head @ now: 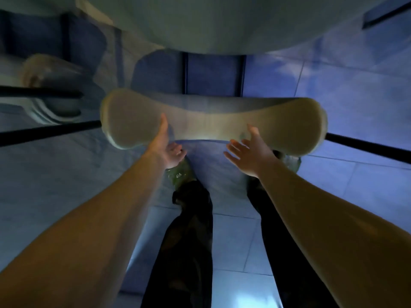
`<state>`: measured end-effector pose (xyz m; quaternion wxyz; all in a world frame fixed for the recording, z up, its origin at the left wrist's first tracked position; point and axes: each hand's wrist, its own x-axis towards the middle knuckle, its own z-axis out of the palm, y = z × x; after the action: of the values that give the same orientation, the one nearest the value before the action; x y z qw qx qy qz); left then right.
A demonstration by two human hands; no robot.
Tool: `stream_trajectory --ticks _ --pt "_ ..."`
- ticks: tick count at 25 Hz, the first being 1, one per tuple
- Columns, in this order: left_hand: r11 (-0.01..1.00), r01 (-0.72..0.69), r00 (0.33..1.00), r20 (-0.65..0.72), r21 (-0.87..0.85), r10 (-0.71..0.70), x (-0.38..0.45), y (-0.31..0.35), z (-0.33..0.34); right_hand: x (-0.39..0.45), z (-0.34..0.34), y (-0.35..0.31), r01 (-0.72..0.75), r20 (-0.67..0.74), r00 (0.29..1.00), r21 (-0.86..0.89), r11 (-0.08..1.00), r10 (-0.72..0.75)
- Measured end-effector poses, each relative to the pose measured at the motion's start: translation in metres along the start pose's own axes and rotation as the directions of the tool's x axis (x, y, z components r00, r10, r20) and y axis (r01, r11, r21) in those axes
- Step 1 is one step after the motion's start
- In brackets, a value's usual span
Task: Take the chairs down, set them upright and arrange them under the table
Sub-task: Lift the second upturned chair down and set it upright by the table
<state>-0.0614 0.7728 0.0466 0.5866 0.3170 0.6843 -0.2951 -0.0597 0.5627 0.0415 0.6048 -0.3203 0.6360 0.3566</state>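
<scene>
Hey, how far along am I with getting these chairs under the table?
Done: one chair stands upright facing the table. In hand: both hands are at its backrest, left hand gripping its edge, right hand open beside it. Left: pushing it in. Another chair shows at left; its state is unclear.

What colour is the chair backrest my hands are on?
The backrest is a pale beige or tan, plain with no pattern, seen in the head view under bluish light.
</scene>
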Motion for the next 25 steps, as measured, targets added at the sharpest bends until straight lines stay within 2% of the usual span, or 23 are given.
stream_trajectory --ticks 5,9,12,15,21,25 --pt "0.996 -0.013 0.999 0.041 -0.090 0.017 0.052 -0.016 0.002 0.047 -0.003 0.010 -0.010 -0.015 1.000 0.126 0.992 0.012" --pt "0.988 -0.057 0.997 0.044 -0.142 0.064 0.077 -0.023 0.006 0.076 -0.002 0.014 0.002 0.010 1.000 0.154 0.988 -0.003" --pt "0.979 -0.080 0.990 0.099 -0.186 0.099 0.086 -0.028 0.009 0.091 -0.005 0.016 0.030 0.017 0.999 0.181 0.983 -0.034" --pt "0.968 -0.104 0.979 0.147 -0.227 0.140 0.087 -0.030 0.010 0.093 -0.006 0.020 0.054 0.041 0.997 0.192 0.980 -0.063" --pt "0.966 -0.106 0.985 0.106 -0.236 0.134 0.069 -0.025 0.008 0.069 -0.004 0.011 0.044 0.001 0.999 0.142 0.989 -0.044" --pt "0.973 -0.087 0.991 0.085 -0.214 0.107 0.027 -0.019 0.003 0.030 -0.005 0.008 0.037 -0.028 0.999 0.096 0.995 -0.034"
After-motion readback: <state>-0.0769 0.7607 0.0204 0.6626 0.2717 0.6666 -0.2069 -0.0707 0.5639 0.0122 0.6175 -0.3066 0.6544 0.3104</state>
